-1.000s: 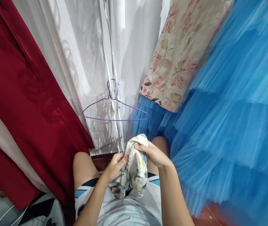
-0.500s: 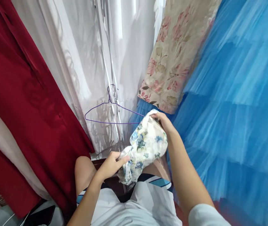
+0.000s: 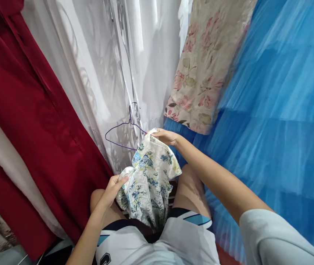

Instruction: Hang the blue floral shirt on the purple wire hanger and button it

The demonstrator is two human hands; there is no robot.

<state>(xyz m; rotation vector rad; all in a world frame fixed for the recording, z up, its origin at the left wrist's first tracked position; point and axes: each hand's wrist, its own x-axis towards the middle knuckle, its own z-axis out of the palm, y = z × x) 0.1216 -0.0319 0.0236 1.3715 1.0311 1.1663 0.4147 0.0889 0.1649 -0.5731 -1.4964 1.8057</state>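
A small white blouse with a blue and green flower print hangs spread between my hands, above my lap. My left hand pinches its edge at the left, thumb on top. Higher up, my right hand grips the blouse's upper edge near a shoulder, fingers partly hidden by the cloth. Behind the blouse a purple wire hanger hangs, its left half showing. The hanger's right end meets the blouse by my right hand; whether it is inside the cloth I cannot tell.
Dark red cloth hangs on the left, and white drapes hang behind. A beige flowered garment and a layered blue tulle skirt hang on the right. White metal uprights stand behind the hanger.
Both hands have moved left with the blouse, which now hangs more open and flat. The hanger is tilted, and more of its right side is covered.
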